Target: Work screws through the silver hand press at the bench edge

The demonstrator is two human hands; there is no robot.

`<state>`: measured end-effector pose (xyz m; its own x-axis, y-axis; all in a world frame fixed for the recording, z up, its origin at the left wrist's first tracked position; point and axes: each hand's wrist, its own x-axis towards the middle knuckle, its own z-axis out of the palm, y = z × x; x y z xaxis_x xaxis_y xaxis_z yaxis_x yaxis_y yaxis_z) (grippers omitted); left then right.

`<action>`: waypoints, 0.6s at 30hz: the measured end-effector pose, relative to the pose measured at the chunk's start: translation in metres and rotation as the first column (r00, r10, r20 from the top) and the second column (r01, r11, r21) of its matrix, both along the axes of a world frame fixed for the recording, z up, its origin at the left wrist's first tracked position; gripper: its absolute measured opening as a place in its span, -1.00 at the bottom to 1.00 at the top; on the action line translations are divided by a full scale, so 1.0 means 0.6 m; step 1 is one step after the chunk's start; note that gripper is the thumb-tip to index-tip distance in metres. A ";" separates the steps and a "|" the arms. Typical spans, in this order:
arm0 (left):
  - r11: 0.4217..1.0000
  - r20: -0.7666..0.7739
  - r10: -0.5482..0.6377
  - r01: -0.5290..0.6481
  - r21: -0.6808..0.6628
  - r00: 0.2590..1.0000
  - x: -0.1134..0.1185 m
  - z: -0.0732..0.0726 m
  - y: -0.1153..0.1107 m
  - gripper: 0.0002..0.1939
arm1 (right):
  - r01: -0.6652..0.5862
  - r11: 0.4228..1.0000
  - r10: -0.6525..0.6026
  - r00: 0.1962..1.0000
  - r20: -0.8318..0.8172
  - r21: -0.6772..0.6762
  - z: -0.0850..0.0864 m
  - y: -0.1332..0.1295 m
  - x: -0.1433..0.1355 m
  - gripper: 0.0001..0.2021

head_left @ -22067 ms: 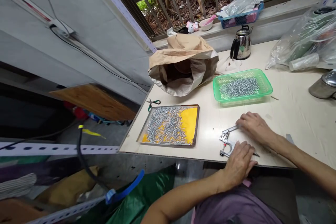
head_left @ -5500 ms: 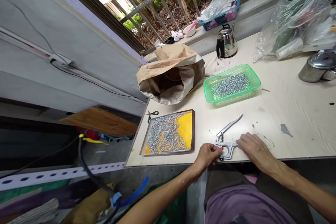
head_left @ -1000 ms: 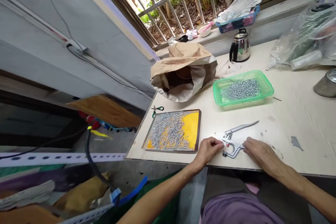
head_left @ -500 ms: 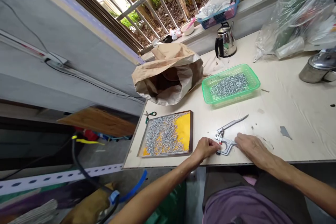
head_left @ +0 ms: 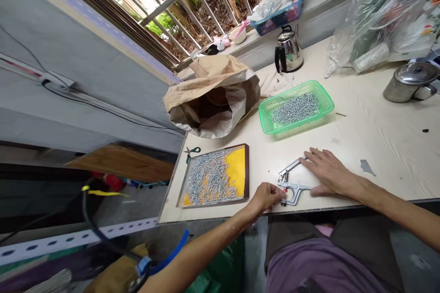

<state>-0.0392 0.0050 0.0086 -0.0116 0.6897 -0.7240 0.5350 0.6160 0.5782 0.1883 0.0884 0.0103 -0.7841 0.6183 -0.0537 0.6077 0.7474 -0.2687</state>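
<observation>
1. Hand pliers [head_left: 297, 189] lie on the worktop [head_left: 395, 151] between the two hands, near the front edge, their two handles spread apart and pointing toward the right hand [head_left: 330, 175].
2. The left hand [head_left: 267, 196] is at the jaw end, thumb and fingertips pinched together beside the red part [head_left: 285, 189]; whether a small piece sits between them cannot be told.
3. The right hand is spread wide, palm down, its fingers over the end of the upper handle and its thumb at the tip of the lower one; it is not closed round either.
4. Left fingertips partly hide the jaw; right fingers cover the upper handle's end.
5. Just left of the left hand is a tray [head_left: 246, 171] of small silver pieces [head_left: 208, 176], with bare yellow lining on the side nearest that hand; scissors [head_left: 195, 150] lie beyond its far left corner.
6. Beyond both hands stands a green basket [head_left: 296, 129] with similar pieces; farther left of it, a paper bag [head_left: 220, 73] gapes.
7. Right of the right hand lies a grey scrap [head_left: 367, 167].
8. Farther out from that hand are a kettle [head_left: 291, 52], a clear plastic bag [head_left: 345, 48] and a lidded metal mug [head_left: 400, 88].
</observation>
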 end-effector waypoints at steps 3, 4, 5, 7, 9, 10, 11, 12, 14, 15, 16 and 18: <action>1.000 0.009 0.004 -0.004 -0.006 1.000 0.000 -0.003 -0.002 -0.57 | -0.010 1.000 0.010 1.000 0.005 0.013 0.009 -0.001 -0.006 -0.24; 1.000 0.015 0.006 -0.005 -0.007 1.000 0.000 -0.004 -0.002 -0.56 | -0.008 1.000 0.007 1.000 0.003 0.016 0.011 -0.003 -0.007 -0.26; 1.000 0.018 0.006 -0.006 -0.005 1.000 0.000 -0.005 -0.002 -0.55 | -0.005 1.000 0.004 1.000 0.003 0.016 0.012 -0.006 -0.008 -0.28; 1.000 0.016 0.003 -0.003 0.003 1.000 0.000 -0.006 -0.002 -0.54 | -0.003 1.000 0.003 1.000 0.007 0.015 0.014 -0.010 -0.008 -0.30; 1.000 0.003 -0.007 0.007 0.007 1.000 -0.001 -0.007 -0.003 -0.54 | -0.010 1.000 0.010 1.000 0.003 0.022 0.015 -0.014 -0.007 -0.32; 1.000 -0.007 -0.015 0.015 0.001 1.000 -0.001 -0.007 -0.004 -0.55 | -0.013 0.999 0.013 1.000 -0.005 0.031 0.016 -0.016 -0.006 -0.34; 1.000 -0.024 -0.028 0.028 -0.009 0.999 0.000 -0.006 -0.007 -0.56 | -0.014 0.999 0.014 1.000 -0.013 0.042 0.016 -0.018 -0.006 -0.36; 0.999 -0.053 -0.048 0.047 -0.011 0.997 0.000 -0.004 -0.010 -0.57 | -0.013 0.999 0.014 1.000 -0.021 0.052 0.015 -0.020 -0.005 -0.37; 0.993 -0.169 -0.078 0.091 0.072 0.982 0.003 0.000 -0.020 -0.63 | -0.006 0.998 0.008 0.999 -0.031 0.067 0.015 -0.023 -0.005 -0.37; 0.978 -0.245 -0.086 0.129 0.164 0.966 0.006 0.003 -0.024 -0.66 | -0.004 0.997 0.007 0.999 -0.035 0.073 0.014 -0.025 -0.005 -0.37; 0.943 -0.317 -0.095 0.187 0.275 0.944 0.010 0.005 -0.028 -0.71 | -0.005 0.997 0.008 0.999 -0.040 0.079 0.012 -0.027 -0.005 -0.37; 0.807 -0.423 -0.127 0.342 0.481 0.897 0.022 0.008 -0.029 -0.80 | -0.010 0.995 0.015 0.999 -0.050 0.097 0.008 -0.032 -0.006 -0.37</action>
